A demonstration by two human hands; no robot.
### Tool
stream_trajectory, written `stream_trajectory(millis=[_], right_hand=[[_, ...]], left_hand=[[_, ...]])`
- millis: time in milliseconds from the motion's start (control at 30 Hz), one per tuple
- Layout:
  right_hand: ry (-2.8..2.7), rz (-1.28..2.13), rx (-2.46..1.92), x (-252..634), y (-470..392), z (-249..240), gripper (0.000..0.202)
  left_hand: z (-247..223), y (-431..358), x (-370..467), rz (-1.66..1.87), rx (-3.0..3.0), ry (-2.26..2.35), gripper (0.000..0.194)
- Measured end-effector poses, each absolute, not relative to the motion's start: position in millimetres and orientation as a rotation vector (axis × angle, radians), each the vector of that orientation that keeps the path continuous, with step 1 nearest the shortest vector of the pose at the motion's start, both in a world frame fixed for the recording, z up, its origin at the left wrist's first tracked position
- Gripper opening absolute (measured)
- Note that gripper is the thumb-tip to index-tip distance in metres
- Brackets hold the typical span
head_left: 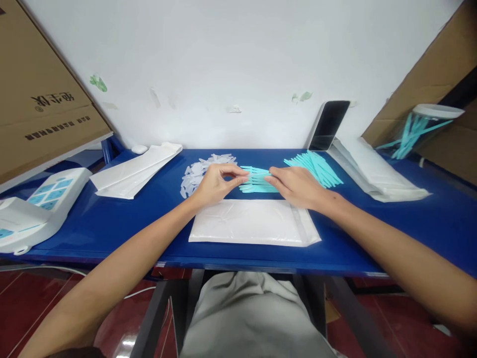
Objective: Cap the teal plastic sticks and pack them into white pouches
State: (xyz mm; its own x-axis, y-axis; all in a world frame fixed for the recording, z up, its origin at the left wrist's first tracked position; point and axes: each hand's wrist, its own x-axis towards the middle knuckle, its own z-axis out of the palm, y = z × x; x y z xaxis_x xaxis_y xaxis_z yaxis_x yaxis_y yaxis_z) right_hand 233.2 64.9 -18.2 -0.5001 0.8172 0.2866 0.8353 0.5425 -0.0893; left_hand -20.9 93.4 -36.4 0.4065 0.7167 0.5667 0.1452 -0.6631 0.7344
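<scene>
My left hand (219, 183) is closed in a pinch, thumb and index finger together at the left end of a row of turquoise sticks (257, 188). What it pinches is too small to make out. Facing it, my right hand (296, 185) grips a thin turquoise stick whose end points toward the left fingertips. A pile of small translucent whitish pieces (194, 175) lies just beyond my left hand. Behind my right hand, more turquoise sticks (316, 166) are heaped. Nearest my body, a flat white packet (248, 223) lies below both hands.
Folded white bags (136, 171) lie at left, beside a white device with blue labels (52, 199). A phone (330, 124) leans against the wall. More white packets (380, 171) and a clear tub of turquoise sticks (421, 129) are at right. Cardboard (48, 94) stands at left.
</scene>
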Motion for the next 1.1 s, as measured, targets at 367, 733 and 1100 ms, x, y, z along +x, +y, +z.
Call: stream_trajectory(millis=[367,733,1100], right_hand=[[-2.556,-0.102,-1.317,226.5,62.6,-15.5,0.037],[-2.461,0.06,-1.074,228.0,65.7,-20.7,0.029],[-2.537,0.189,-1.002,230.4,68.5,-27.6,0.02]], left_hand=[[-37.0,90.9,-13.4,1.225,2.111,0.739,0.027],[-39.3,92.0,-10.6,1.203,2.615,0.675,0.023],[-42.0,120.7,-53.3,0.813,2.955,1.494,0.036]])
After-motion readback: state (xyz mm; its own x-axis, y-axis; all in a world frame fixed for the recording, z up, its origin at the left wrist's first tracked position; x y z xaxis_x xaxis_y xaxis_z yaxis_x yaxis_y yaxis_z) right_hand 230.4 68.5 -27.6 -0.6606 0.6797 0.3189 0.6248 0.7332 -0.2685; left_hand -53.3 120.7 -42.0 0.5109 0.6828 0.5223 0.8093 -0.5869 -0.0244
